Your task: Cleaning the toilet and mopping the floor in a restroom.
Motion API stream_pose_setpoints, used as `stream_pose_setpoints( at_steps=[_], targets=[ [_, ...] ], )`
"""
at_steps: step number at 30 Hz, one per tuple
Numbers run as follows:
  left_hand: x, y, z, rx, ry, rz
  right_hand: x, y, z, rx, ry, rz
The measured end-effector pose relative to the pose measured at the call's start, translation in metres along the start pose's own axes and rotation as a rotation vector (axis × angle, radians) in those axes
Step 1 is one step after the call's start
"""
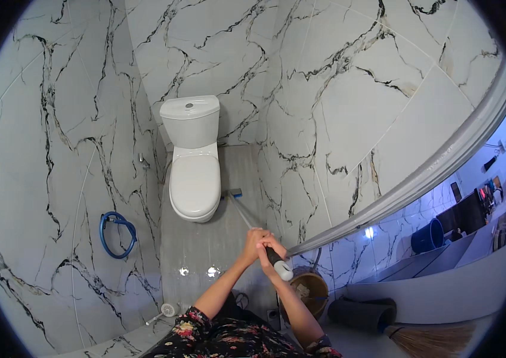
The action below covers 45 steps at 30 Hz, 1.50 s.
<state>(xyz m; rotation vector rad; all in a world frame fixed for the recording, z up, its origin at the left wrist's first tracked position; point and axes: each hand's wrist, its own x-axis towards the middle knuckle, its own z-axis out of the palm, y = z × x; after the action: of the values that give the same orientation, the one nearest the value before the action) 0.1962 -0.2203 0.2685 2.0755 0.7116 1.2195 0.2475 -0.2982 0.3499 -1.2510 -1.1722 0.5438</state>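
I hold a long-handled floor brush with both hands, close together near the top of its handle. My left hand (254,243) wraps around the pale pole (242,214). Just beside it, my right hand (275,247) is closed about the dark grip (273,257), whose white end cap (283,271) points back towards me. The pole slants down and away to the brush head (235,193), which rests on the grey tiled floor (190,250) at the right side of the white toilet (194,185). Part of the head is hidden behind the bowl. The toilet lid is down.
Marbled walls (346,89) stand close on both sides. A coiled blue hose (102,241) hangs at left, above a white shower head (168,309). By my right forearm are a brown bucket (317,286), a rolled grey mat (358,313) and a straw broom (431,338). A door frame (396,197) curves along the right.
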Motion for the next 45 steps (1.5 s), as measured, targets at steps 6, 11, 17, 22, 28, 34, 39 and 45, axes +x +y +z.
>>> stream_pose_setpoints(
  at_steps=[6, 11, 17, 22, 28, 34, 39, 45],
  targets=[
    [-0.014, 0.011, -0.009, -0.102, -0.138, -0.059, -0.016, -0.008, -0.01, -0.135, -0.108, 0.005],
    [-0.011, 0.069, -0.031, -0.177, -0.12, -0.174, -0.013, -0.072, -0.016, -0.125, -0.131, -0.013],
    [-0.007, 0.029, -0.012, -0.165, -0.006, -0.043, -0.011, -0.039, -0.003, -0.079, -0.01, 0.054],
    [-0.02, -0.009, -0.011, -0.068, -0.111, -0.012, -0.025, -0.002, 0.005, -0.14, -0.042, -0.025],
    [-0.015, 0.066, -0.034, -0.205, -0.219, -0.075, -0.023, -0.077, -0.009, -0.176, -0.033, -0.052],
    [-0.005, 0.063, -0.021, -0.278, -0.096, 0.009, -0.019, -0.068, -0.01, -0.121, 0.067, 0.009],
    [-0.018, 0.008, -0.003, -0.154, -0.089, -0.019, -0.024, -0.022, 0.0, -0.214, 0.04, -0.064],
    [-0.025, 0.049, -0.004, -0.33, -0.175, 0.023, -0.042, -0.042, -0.015, -0.189, 0.024, -0.064]
  ],
)
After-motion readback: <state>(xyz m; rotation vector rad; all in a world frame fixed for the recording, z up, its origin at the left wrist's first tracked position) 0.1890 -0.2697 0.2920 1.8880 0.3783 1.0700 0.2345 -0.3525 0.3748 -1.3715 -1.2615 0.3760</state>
